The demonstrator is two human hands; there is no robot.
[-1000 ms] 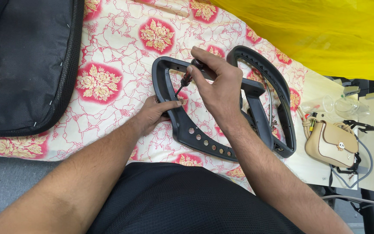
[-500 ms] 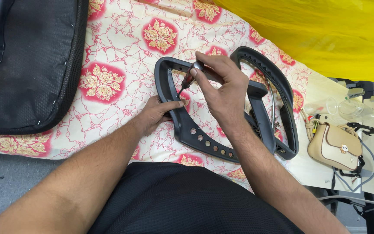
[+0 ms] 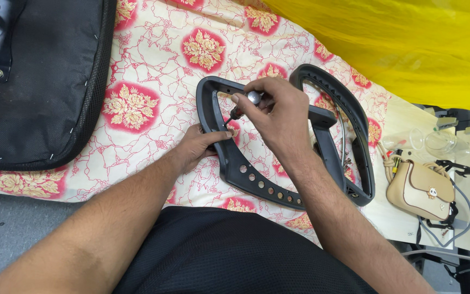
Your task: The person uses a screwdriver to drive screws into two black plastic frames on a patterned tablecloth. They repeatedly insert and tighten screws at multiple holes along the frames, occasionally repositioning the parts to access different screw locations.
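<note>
The dark grey plastic frame (image 3: 257, 179), a curved loop with a row of holes along its near bar, lies flat on the flowered cloth (image 3: 137, 109) directly under both hands. It looks stiff and fairly light, smooth enough to slide on the cloth, so the sensible hold is the solid bar beside the holes rather than the thin far loop. The left hand (image 3: 197, 148) is pressed against the frame's near left edge, fingers closed on the bar, pinning it down. The right hand (image 3: 278, 117) sits just above, fingers clamped on a small screwdriver (image 3: 244, 105) with a rounded silver cap, its tip angled down at the frame between the two hands. Left of the left hand lies a black padded cushion (image 3: 39, 81); beyond the right hand a yellow sheet (image 3: 398, 43); off its right side, a small beige handbag (image 3: 420, 190).
</note>
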